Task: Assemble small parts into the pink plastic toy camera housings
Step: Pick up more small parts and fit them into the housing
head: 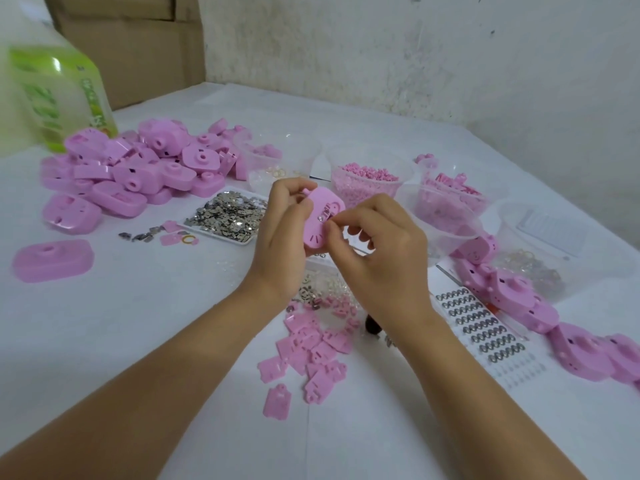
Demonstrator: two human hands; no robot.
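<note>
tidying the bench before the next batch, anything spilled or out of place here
A few metal pieces and a yellow ring lie on the table left of the metal-parts tray, spilled outside it. One pink housing lies alone, apart from the pile.

One left hand [277, 233], one right hand [377, 252], one held housing [317, 211], one green bottle [59, 88]

**Open lower left, crowded elsewhere**

Bare table [138, 341] across lower left and bottom edge. Blocked upper left by housing pile [131, 168] and bottle [59, 95]; centre by metal-parts tray [225, 216] and tubs [367, 181]; right by housing row [519, 299]; lower centre by scattered pink plates [311, 351].
</note>
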